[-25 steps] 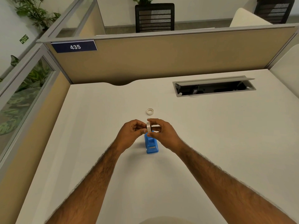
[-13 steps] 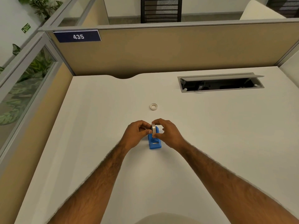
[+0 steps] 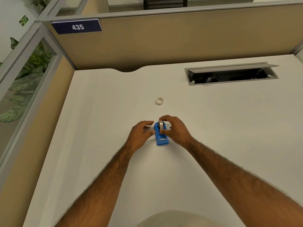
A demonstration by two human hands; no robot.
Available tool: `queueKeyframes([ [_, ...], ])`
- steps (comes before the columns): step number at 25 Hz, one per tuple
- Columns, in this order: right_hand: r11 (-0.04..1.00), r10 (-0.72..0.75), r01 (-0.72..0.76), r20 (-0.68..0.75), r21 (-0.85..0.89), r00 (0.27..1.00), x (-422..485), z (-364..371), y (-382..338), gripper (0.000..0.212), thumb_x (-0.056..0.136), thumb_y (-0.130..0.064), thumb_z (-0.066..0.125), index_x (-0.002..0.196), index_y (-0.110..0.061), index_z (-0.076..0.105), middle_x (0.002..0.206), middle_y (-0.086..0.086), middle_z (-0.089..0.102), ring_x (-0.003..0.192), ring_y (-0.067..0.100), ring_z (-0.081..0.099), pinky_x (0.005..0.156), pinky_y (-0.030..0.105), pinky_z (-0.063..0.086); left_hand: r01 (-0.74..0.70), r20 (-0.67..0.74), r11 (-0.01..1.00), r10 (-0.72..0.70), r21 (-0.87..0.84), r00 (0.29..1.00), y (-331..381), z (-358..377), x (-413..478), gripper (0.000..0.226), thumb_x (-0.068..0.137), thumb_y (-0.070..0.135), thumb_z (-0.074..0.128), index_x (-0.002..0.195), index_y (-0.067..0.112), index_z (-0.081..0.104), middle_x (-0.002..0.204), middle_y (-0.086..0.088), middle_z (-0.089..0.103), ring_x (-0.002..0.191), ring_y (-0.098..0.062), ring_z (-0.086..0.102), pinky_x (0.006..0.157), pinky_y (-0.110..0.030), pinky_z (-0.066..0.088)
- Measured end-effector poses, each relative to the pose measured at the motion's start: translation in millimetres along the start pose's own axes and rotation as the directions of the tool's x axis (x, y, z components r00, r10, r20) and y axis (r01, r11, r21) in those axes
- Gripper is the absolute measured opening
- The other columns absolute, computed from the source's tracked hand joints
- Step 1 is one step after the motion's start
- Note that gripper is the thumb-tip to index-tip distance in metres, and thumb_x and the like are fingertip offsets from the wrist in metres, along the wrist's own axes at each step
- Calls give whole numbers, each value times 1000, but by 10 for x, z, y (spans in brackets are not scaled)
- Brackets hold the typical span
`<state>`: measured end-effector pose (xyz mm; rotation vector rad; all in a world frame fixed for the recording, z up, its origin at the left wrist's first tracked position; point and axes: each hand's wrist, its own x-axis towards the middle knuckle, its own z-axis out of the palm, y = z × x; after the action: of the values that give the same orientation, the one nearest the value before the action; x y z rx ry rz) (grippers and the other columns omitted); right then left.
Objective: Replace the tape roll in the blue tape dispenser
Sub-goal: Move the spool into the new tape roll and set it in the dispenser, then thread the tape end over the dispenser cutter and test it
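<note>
1. Right hand [image 3: 176,131] arches over the blue tape dispenser [image 3: 161,136] on the desk [image 3: 229,128], fingers pinching the upright tape roll [image 3: 161,125].
2. Left hand [image 3: 139,134] sits beside it, fingertips touching the dispenser's side, loosely curled.
3. Spare roll [image 3: 159,101] lies flat farther back.

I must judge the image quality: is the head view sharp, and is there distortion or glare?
Head view: the wide lens bends the partition and desk edges; light is soft and even, without glare; the left hand fingers look slightly smeared; the dispenser and tape roll are fairly sharp.
</note>
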<state>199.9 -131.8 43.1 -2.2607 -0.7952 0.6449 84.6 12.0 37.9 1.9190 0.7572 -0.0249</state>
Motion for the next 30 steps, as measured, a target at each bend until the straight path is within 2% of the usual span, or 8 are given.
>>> queueKeyframes([
  [3, 1000, -3, 3, 1, -13, 1000, 13, 12, -14, 48, 83, -23, 76, 127, -23, 57, 133, -1, 60, 120, 18, 51, 102, 38, 47, 6, 8, 1000, -6, -10, 1000, 8, 63, -5, 49, 89, 15, 73, 136, 14, 57, 137, -4, 61, 121, -20, 61, 95, -26, 46],
  [7, 1000, -24, 24, 11, -18, 1000, 15, 6, -12, 47, 83, -23, 76, 126, -22, 57, 131, -1, 61, 117, 19, 53, 98, 34, 47, 14, 2, 999, -14, -29, 1000, 20, 98, 21, 48, 88, 15, 73, 133, 14, 59, 134, -5, 64, 110, -15, 62, 93, -24, 47],
  [10, 998, -30, 32, 35, -52, 999, 10, 6, -3, 48, 84, -22, 75, 127, -21, 56, 131, 0, 61, 117, 19, 53, 94, 26, 39, 11, -10, 999, -12, -34, 1000, 41, 109, 29, 46, 88, 14, 73, 132, 13, 59, 131, -5, 65, 112, -18, 64, 92, -24, 47],
  [14, 998, -25, 27, 36, -54, 999, 5, 27, 4, 49, 84, -21, 74, 129, -19, 56, 133, 1, 60, 118, 20, 54, 94, 26, 37, -4, -6, 1000, 4, -20, 1000, 40, 98, 44, 45, 87, 15, 74, 130, 15, 60, 130, -5, 66, 104, -12, 62, 90, -23, 47],
  [18, 999, -15, 16, 38, -35, 999, -3, 45, 24, 53, 82, -23, 76, 131, -18, 55, 136, 1, 57, 118, 20, 54, 94, 24, 37, -6, -8, 1000, 6, -27, 1000, 37, 96, 35, 47, 87, 16, 75, 131, 14, 60, 131, -6, 66, 106, -13, 62, 93, -26, 49],
  [25, 998, -37, 38, 36, -41, 999, -65, 31, 102, 58, 83, -26, 75, 136, -22, 52, 141, 2, 53, 123, 19, 52, 100, 27, 37, -35, -18, 998, 35, -44, 999, 84, 117, 21, 49, 89, 16, 73, 135, 16, 57, 138, -5, 61, 115, -20, 63, 96, -31, 50],
  [28, 1000, -17, 18, 44, -10, 999, -80, 6, 94, 61, 84, -27, 74, 140, -25, 49, 144, 1, 50, 125, 19, 50, 104, 31, 40, -43, -8, 998, 43, -46, 999, 113, 121, 22, 49, 89, 18, 72, 136, 16, 57, 139, -4, 60, 112, -17, 63, 93, -27, 50],
  [30, 1000, 1, -1, 13, 9, 1000, -75, -15, 94, 55, 85, -29, 73, 136, -25, 52, 141, 1, 52, 122, 18, 52, 103, 33, 44, -44, -2, 998, 44, -52, 999, 109, 119, 29, 50, 89, 21, 73, 136, 17, 56, 139, -4, 60, 109, -14, 61, 91, -26, 50],
])
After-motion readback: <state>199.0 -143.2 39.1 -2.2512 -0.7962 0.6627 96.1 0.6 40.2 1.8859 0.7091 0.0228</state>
